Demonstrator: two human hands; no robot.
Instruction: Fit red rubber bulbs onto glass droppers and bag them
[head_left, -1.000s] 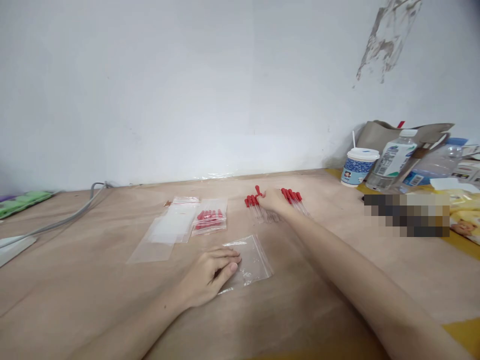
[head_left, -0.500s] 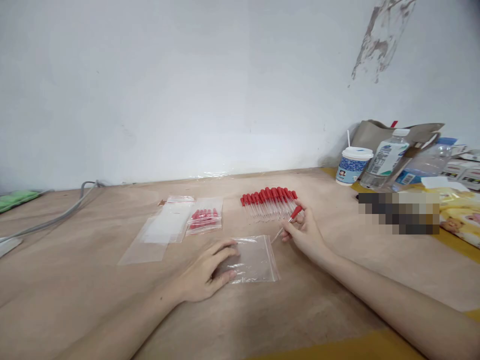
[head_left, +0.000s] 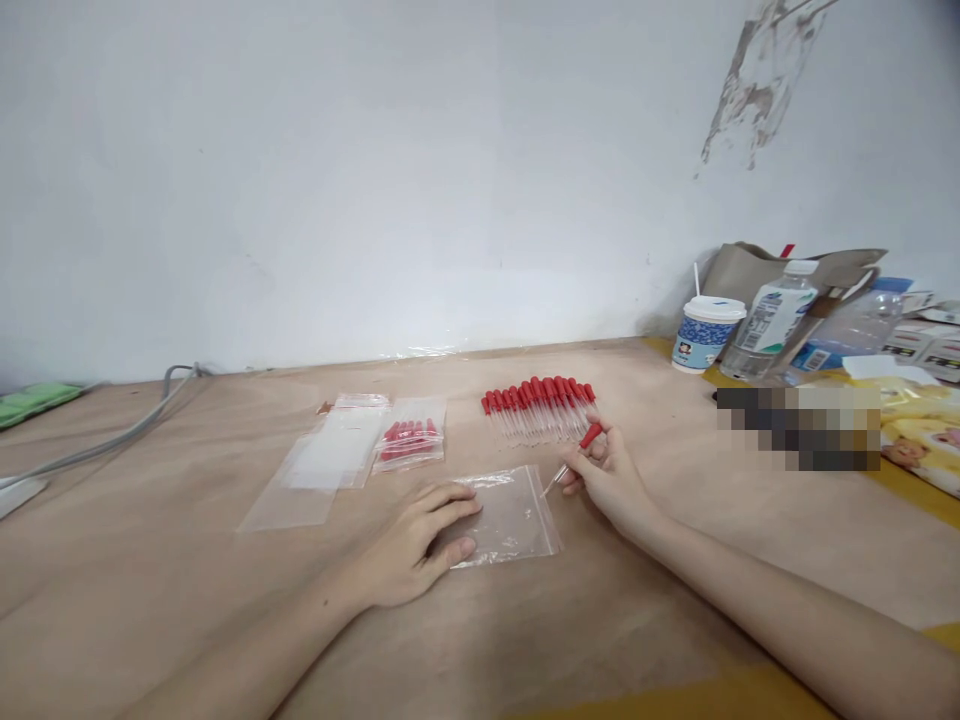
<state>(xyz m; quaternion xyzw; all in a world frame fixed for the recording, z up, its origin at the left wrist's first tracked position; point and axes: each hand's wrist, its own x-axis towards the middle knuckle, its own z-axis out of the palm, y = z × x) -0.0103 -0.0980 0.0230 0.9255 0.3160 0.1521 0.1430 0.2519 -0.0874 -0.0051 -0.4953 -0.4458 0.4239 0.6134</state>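
Observation:
My right hand [head_left: 609, 477] pinches one red-capped glass dropper [head_left: 576, 452], its clear tip pointing at the mouth of an empty clear zip bag [head_left: 514, 512]. Resting on the left part of that bag is my left hand [head_left: 417, 542], fingers curled and pressing it to the wooden table [head_left: 675, 580]. Just behind my right hand lies a row of several loose red-capped droppers [head_left: 538, 408]. Further left sits a filled zip bag of droppers [head_left: 411, 436] beside a small stack of empty zip bags [head_left: 322, 465].
At the right stand a paper cup with a straw [head_left: 703, 333], a water bottle [head_left: 771, 318], a tan bag [head_left: 780, 275] and yellow packets [head_left: 922, 430]. A grey cable [head_left: 127, 430] runs along the left, near a green object [head_left: 34, 402].
My right hand left the dropper row with one dropper and drew back toward the bag's opening. My left hand stayed on the bag, shifting slightly.

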